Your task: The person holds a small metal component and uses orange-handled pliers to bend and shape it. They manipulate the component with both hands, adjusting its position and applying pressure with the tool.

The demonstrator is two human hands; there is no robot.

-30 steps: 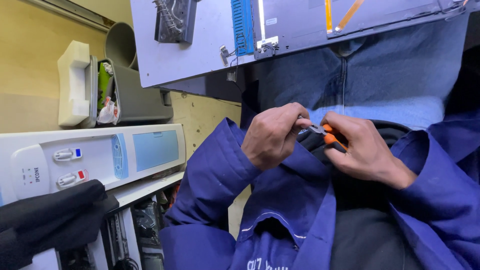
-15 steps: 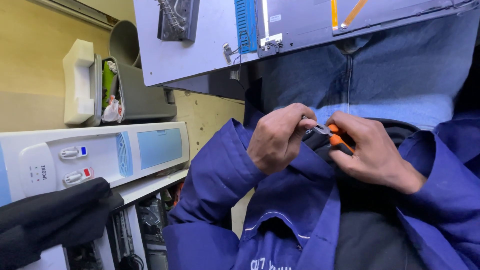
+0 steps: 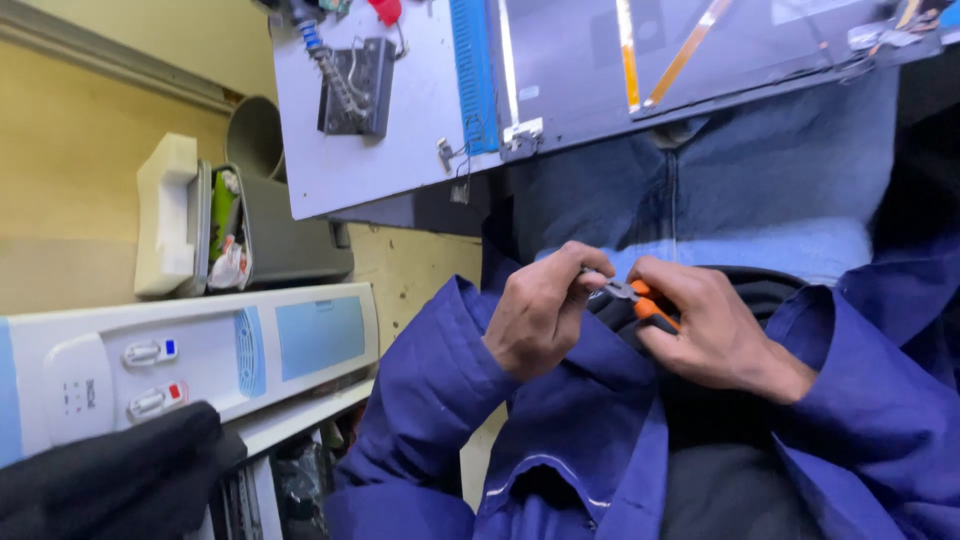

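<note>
Both hands closed on small orange-handled pliers (image 3: pixel 640 300), centre of frame, just above the lap.

Right hand (image 3: pixel 715 335) wraps the orange grips, fingers curled tight around them. Left hand (image 3: pixel 540 320) is clenched at the metal nose end, fingertips pinched there (whether some small part sits between them cannot be told; it is hidden). The two hands are touching or nearly so, over blue jacket sleeves (image 3: pixel 450 400). Judgement on handling: the tool looks light, rigid steel, with rubbery sleeves that should not slip; best taken by the orange grips, away from the pivot, where skin could get nipped. Upper part of frame: a flat panel with ribbon cables (image 3: pixel 640 60). Left of frame: a white water dispenser (image 3: pixel 200 360) lying on its side, with a dark gloved hand (image 3: pixel 110 480) at lower left.
</note>
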